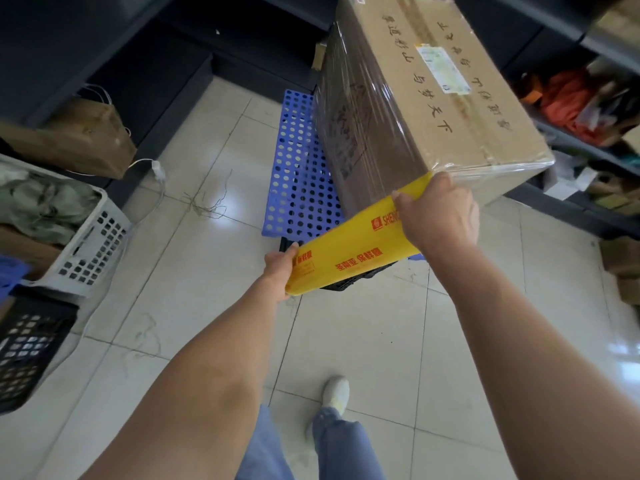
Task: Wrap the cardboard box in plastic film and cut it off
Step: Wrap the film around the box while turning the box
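Cardboard box [446,98] (film-wrapped) beside shelves [588,109]

cardboard box [450,81]: top edge cuts its far end, we cannot see its base | yellow roll [349,247]: both ends covered by our left hand [280,268] and right hand [440,213] | black crate [349,282]: mostly hidden under the roll | shelf goods [588,98]: blurred, cut by right edge

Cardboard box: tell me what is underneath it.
The cardboard box stands over a blue perforated plastic pallet on the tiled floor. Something black shows below the yellow film roll, but the roll and both hands hide what it is and how the box rests.
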Action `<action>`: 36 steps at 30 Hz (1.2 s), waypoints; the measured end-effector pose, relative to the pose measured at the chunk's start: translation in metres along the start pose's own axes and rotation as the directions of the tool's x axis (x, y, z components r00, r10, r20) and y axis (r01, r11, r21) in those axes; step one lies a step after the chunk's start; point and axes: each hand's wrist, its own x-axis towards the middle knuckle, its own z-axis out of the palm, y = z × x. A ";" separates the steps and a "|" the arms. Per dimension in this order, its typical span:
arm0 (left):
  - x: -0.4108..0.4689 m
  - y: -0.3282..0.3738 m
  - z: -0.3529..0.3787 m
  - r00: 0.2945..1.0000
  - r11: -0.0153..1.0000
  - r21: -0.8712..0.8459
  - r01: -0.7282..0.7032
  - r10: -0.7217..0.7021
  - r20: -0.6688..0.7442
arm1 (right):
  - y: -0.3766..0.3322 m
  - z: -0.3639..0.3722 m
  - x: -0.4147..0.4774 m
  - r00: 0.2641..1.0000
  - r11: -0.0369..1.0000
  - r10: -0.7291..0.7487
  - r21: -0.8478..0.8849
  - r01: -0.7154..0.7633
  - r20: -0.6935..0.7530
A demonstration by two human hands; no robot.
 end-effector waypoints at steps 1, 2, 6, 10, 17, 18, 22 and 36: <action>0.001 -0.004 0.005 1.000 1.000 -0.003 0.010 -0.010 0.009 | 0.003 0.000 0.001 1.000 1.000 0.004 -0.005 -0.004 0.004; 0.001 -0.008 0.010 1.000 1.000 -0.013 0.020 -0.020 0.021 | 0.007 0.000 0.002 1.000 1.000 0.005 -0.009 -0.005 0.011; 0.006 -0.026 0.037 0.999 0.999 -0.042 0.020 -0.018 0.040 | 0.031 0.002 0.011 0.999 0.999 -0.022 -0.035 0.023 0.032; 0.010 -0.043 0.072 0.999 0.999 -0.022 -0.036 0.036 -0.011 | 0.059 0.000 0.026 0.996 0.997 -0.077 -0.029 0.078 0.045; 0.010 -0.076 0.126 1.000 0.966 -0.257 -0.015 0.010 -0.019 | 0.106 -0.002 0.049 0.973 0.974 -0.220 -0.029 0.222 0.072; 0.009 -0.082 0.130 1.000 0.959 -0.284 -0.012 0.006 -0.021 | 0.111 -0.002 0.051 0.968 0.971 -0.239 -0.016 0.240 0.073; 0.007 -0.098 0.139 0.997 0.943 -0.330 -0.041 0.017 -0.076 | 0.125 -0.003 0.051 0.955 0.959 -0.284 0.009 0.285 0.084; 0.001 -0.107 0.156 0.984 0.972 -0.233 -0.007 -0.035 -0.175 | 0.155 -0.006 0.050 0.971 0.974 -0.224 0.045 0.221 0.078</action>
